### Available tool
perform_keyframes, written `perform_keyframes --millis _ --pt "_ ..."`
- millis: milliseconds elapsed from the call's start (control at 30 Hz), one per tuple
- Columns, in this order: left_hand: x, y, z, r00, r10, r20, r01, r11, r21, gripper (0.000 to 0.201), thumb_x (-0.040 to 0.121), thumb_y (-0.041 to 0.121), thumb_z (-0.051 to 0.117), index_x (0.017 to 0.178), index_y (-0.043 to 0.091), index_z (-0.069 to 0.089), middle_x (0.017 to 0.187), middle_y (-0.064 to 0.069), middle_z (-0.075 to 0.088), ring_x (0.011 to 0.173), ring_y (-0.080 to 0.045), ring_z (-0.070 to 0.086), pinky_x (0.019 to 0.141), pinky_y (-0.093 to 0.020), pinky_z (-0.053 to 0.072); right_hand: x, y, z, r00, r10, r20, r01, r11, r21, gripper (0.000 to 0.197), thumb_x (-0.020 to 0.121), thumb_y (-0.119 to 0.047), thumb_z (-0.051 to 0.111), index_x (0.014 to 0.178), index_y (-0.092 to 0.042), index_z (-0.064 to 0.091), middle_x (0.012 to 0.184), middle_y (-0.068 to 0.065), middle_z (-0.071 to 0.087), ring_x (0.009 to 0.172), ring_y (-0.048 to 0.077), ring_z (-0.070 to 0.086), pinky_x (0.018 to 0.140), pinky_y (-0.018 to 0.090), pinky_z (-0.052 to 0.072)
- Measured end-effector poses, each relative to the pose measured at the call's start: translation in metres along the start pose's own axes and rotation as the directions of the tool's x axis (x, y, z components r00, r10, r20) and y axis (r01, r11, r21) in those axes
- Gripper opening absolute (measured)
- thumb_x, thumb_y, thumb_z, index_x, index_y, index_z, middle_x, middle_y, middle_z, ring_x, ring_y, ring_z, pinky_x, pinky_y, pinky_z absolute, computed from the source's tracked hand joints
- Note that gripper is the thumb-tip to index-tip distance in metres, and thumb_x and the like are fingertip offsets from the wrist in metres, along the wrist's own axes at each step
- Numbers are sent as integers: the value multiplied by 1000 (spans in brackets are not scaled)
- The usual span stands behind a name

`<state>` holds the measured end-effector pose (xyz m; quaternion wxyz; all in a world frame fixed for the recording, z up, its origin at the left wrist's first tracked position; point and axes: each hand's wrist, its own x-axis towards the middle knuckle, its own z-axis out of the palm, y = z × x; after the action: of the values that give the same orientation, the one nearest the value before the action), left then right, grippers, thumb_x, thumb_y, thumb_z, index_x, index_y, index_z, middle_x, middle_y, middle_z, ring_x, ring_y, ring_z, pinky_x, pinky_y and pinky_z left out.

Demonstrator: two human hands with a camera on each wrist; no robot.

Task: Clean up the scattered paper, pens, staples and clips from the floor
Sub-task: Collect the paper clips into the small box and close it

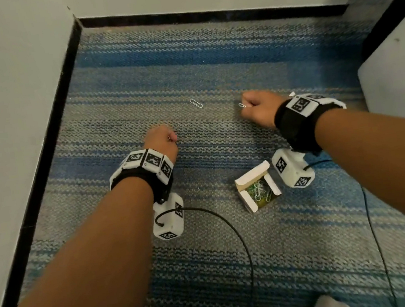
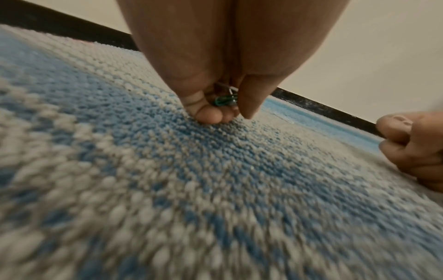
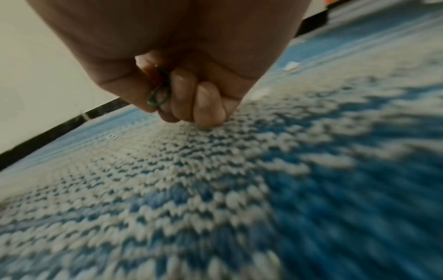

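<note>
- Loose paper clip (image 1: pixel 196 103) on carpet (image 1: pixel 137 84), between both hands: light, springy wire, slippery; best pinched at a rounded end.
- Left hand (image 1: pixel 160 140) curled round green clips (image 2: pixel 224 99), knuckles on carpet.
- Right hand (image 1: pixel 257 108) fisted, pinching clips (image 3: pixel 159 94).
- Open cardboard box (image 1: pixel 256 187) near right wrist, part-filled with clips.

The carpet (image 1: pixel 185 61) runs in woven stripes of blue and grey-beige. A black skirting strip (image 1: pixel 204 14) edges pale walls (image 1: pixel 8 75). The loose paper clip (image 1: pixel 196 103) is silvery — those pinched in the fingers show green in the wrist views. The small box (image 1: pixel 256 187) is white with tan edges, holding green and silver clips. The wristbands (image 1: pixel 294 121) are black — their white blocks bear black-and-white square markers.
</note>
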<state>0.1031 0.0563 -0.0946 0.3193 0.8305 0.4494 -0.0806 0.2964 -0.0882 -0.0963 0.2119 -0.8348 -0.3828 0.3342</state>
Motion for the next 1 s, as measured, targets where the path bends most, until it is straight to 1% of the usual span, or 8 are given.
perform_keyframes --millis 100,200,367,467,533,633,867,1000 --pt "-11 6 9 998 -54 11 53 996 67 18 90 2 38 79 8 52 119 -23 50 103 -39 50 82 -38 39 -17 19 -1 996 81 -35 -71 969 237 33 88 0 43 64 -19 31 59 0 36 47 7 39 43 21 28" --pt "-17 12 15 987 -159 36 156 985 71 15 95 18 38 90 6 45 94 -16 49 75 -32 47 69 -35 33 -34 31 0 985 162 -60 -127 915 383 31 90 2 37 66 -17 36 56 4 38 26 0 35 27 12 25" --pt "-7 24 16 996 -66 -61 70 996 55 19 87 30 55 94 16 45 66 -3 48 57 -22 46 50 -28 34 -49 41 2 989 120 -91 -89 953 288 25 91 -9 45 67 -17 45 62 1 44 51 5 43 50 19 35" --pt "15 35 10 991 47 -127 -36 995 88 29 89 26 54 118 24 48 75 -10 59 58 -24 51 61 -31 44 -50 43 -1 996 62 -64 -55 993 104 11 84 -21 60 82 -24 50 66 -6 48 62 11 45 60 25 34" --pt "29 45 5 990 97 -104 -82 988 134 40 91 24 52 131 31 45 88 -14 64 64 -25 55 68 -32 47 -51 43 -3 1000 3 30 -3 1000 8 22 81 -26 68 98 -27 54 67 -11 48 63 9 47 59 23 36" --pt "49 56 1 987 147 -62 -129 964 231 38 92 24 53 130 29 50 114 -16 65 95 -33 61 85 -36 48 -49 44 -4 996 -29 81 33 998 -47 31 81 -30 70 108 -26 56 68 -13 47 70 12 51 68 22 37" --pt "63 62 6 982 151 -112 -106 938 330 7 89 25 58 82 23 58 83 -6 62 72 -25 50 71 -37 50 -44 50 0 1000 -14 -7 14 1000 26 27 75 -31 75 94 -21 59 68 -11 50 68 10 51 64 21 39" --pt "48 59 12 978 143 -154 -91 948 303 13 93 25 47 87 13 49 76 -8 50 70 -26 45 65 -34 37 -44 49 1 1000 1 -16 0 997 72 33 78 -37 72 67 -24 43 63 -7 50 61 12 47 62 25 42"
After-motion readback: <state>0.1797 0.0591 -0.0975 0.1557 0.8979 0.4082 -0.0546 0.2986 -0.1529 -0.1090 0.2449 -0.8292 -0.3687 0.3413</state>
